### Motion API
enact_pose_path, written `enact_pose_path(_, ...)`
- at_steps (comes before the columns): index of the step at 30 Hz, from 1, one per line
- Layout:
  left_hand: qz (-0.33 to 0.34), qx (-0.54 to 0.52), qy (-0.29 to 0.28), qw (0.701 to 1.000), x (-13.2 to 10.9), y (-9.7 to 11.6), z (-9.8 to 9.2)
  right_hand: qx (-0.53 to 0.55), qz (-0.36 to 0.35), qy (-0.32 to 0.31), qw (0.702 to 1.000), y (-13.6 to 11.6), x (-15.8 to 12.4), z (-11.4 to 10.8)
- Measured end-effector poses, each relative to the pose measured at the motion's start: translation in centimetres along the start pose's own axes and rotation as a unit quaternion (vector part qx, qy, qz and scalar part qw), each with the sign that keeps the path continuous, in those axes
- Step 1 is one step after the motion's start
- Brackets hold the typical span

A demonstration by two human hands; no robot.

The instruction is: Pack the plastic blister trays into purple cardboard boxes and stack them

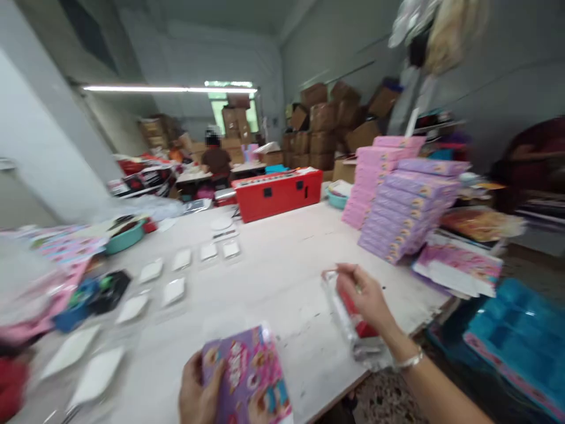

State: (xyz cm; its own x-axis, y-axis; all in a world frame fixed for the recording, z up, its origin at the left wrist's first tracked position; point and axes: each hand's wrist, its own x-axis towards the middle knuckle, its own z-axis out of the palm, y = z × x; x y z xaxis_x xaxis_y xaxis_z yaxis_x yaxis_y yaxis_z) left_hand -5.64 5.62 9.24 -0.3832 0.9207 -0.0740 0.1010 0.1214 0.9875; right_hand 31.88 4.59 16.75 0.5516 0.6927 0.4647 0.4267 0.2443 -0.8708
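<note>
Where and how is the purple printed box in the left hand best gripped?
The purple printed box is probably best pinched at its left edge, coming from the left, thumb over the printed face: the face is broad and flat, and the left hand holds that edge, leaving most of the print uncovered.

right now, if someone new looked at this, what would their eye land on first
Probably the bright red box-shaped unit toward the far side of the white table, with tall stacks of pink boxes and purple boxes to its right. Nearer, the left hand holds a purple printed package, while the right hand is over a red-and-silver item.
</note>
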Motion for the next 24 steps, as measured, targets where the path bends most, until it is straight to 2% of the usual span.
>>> enact_pose_path(1, -0.033, -0.054, -0.03, 0.998, -0.8, 0.9, -0.4, 0.023, 0.005, -0.108, 0.994, -0.6, -3.6, 2.4)
enact_pose_path(3, -0.052, -0.143, -0.113, 0.982, -2.1, 3.1, -0.5, 0.085, 0.015, -0.258, 0.962, -2.5, -9.4, 6.5)
enact_pose_path(4, -0.04, -0.16, -0.144, 0.976, -2.5, 4.2, -0.4, 0.124, 0.022, -0.307, 0.943, -3.6, -11.5, 8.1)
enact_pose_path(5, -0.02, -0.168, -0.156, 0.973, -2.8, 5.4, -0.4, 0.157, 0.027, -0.325, 0.932, -4.6, -13.1, 9.4)
enact_pose_path(7, 0.027, -0.18, -0.137, 0.974, -3.2, 7.3, -0.5, 0.186, -0.024, -0.308, 0.933, -6.3, -14.9, 11.2)
enact_pose_path(10, 0.065, -0.21, -0.084, 0.972, -3.7, 9.0, -0.7, 0.15, -0.229, -0.228, 0.934, -7.5, -15.8, 11.9)
enact_pose_path(12, 0.082, -0.236, -0.059, 0.967, -4.4, 9.4, -0.6, 0.119, -0.299, -0.196, 0.926, -7.5, -15.8, 11.8)
enact_pose_path(15, 0.112, -0.261, -0.052, 0.957, -6.1, 9.2, 0.0, 0.107, -0.26, -0.201, 0.938, -7.3, -15.4, 11.8)
enact_pose_path(16, 0.113, -0.262, -0.077, 0.955, -6.6, 9.0, 0.2, 0.11, -0.239, -0.208, 0.942, -7.2, -15.1, 12.0)
enact_pose_path(18, 0.103, -0.259, -0.164, 0.946, -7.3, 8.8, 0.3, 0.125, -0.184, -0.217, 0.95, -6.8, -14.6, 12.6)
enact_pose_path(20, 0.095, -0.24, -0.229, 0.939, -7.1, 8.5, 0.2, 0.144, -0.114, -0.212, 0.96, -6.2, -14.3, 13.7)
enact_pose_path(22, 0.093, -0.223, -0.22, 0.945, -6.0, 7.9, 0.0, 0.169, -0.057, -0.191, 0.965, -5.3, -14.4, 14.8)
enact_pose_path(24, 0.104, -0.228, -0.142, 0.958, -4.5, 6.7, 0.0, 0.19, -0.043, -0.163, 0.967, -4.1, -15.0, 16.0)
